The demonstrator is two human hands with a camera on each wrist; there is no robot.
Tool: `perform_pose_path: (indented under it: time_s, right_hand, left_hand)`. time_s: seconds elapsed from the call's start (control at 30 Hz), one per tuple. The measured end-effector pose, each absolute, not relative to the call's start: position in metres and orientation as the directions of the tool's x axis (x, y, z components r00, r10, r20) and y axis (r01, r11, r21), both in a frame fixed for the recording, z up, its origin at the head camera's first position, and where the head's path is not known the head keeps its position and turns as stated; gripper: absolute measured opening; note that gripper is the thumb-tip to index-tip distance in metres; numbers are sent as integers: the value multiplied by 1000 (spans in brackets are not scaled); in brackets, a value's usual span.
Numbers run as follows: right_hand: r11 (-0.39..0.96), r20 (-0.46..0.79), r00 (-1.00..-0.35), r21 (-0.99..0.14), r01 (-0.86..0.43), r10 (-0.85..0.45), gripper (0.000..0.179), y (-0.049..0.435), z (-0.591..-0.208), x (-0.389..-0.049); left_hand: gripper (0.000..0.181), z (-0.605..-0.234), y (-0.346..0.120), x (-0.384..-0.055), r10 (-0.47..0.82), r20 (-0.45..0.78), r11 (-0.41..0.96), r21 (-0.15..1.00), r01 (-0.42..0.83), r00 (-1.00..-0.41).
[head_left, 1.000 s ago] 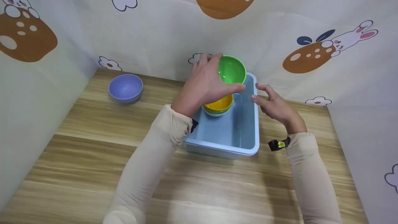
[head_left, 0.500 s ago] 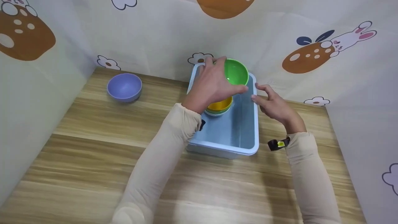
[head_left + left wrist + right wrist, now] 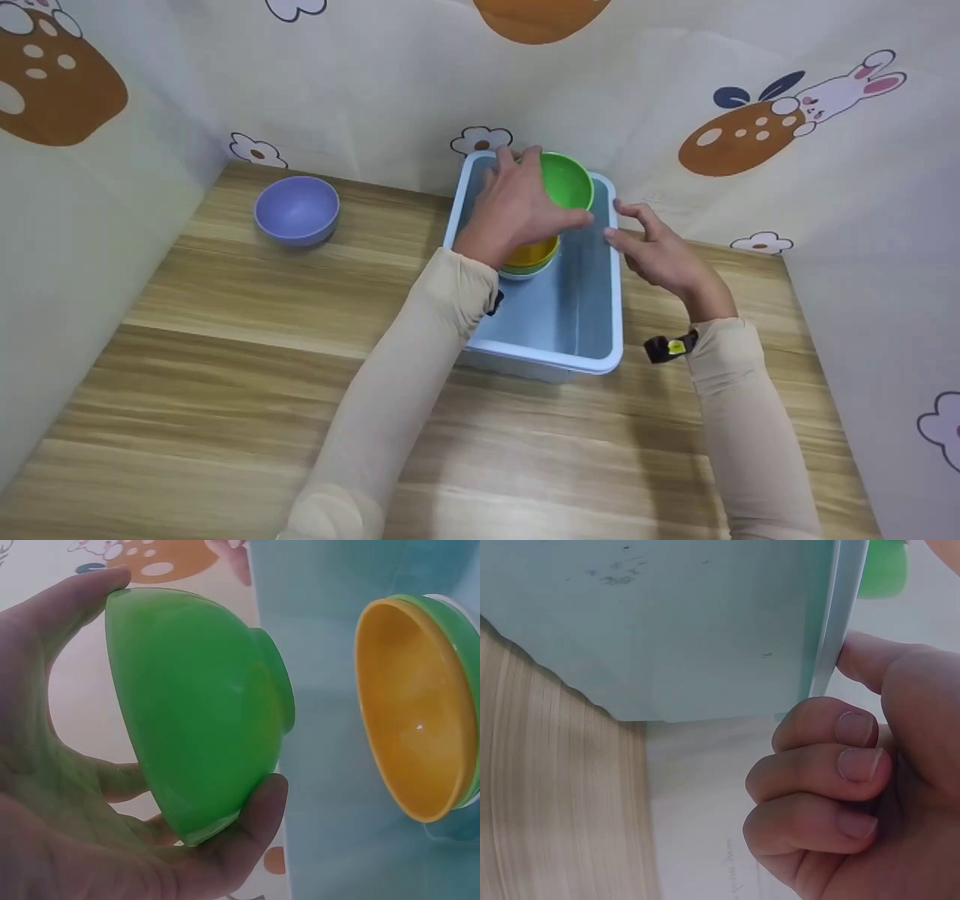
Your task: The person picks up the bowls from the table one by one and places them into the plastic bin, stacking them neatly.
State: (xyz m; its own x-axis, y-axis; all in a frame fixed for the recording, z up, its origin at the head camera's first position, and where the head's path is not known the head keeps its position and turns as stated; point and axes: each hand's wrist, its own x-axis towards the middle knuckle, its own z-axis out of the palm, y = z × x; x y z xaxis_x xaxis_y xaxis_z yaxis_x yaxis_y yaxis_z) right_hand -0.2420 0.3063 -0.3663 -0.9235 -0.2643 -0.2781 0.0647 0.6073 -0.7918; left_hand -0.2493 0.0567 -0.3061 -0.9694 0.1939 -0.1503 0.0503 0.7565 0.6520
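My left hand [image 3: 517,202] grips a green bowl [image 3: 191,712] by its side, thumb and fingers spread around it. The bowl is tilted, above the far part of a light blue plastic bin [image 3: 551,356]. Below it in the bin sits a nested stack, a yellow bowl [image 3: 412,716] on top of a green bowl and a white one; my left hand partly hides the stack in the head view. At the bin's right rim, my right hand [image 3: 667,255] holds the edge with thumb and index finger. Its other fingers are curled in the right wrist view [image 3: 810,772].
A purple bowl [image 3: 298,211] stands alone on the wooden table [image 3: 225,405], left of the bin. Behind the bin rises a wall covering [image 3: 390,90] printed with rabbits and flowers. Similar covering closes off both sides.
The left hand has moved right and slightly toward me, bringing the green bowl lower over the bin. My right hand stays at the rim.
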Motion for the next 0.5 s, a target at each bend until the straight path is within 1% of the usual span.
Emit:
perform_pose_path:
  time_s: [0.33,0.5]
  right_hand:
    - [613,-273,-924,-788,54,-269,68,307,-368,-244]
    - [590,-269,-926,-805,64,-266,66,306,-369,-243]
  left_hand:
    - [106,-319,57,-254,179,-156,745,666,30,-971]
    - [105,-326,57,-256,179,-165,734,678,21,-970]
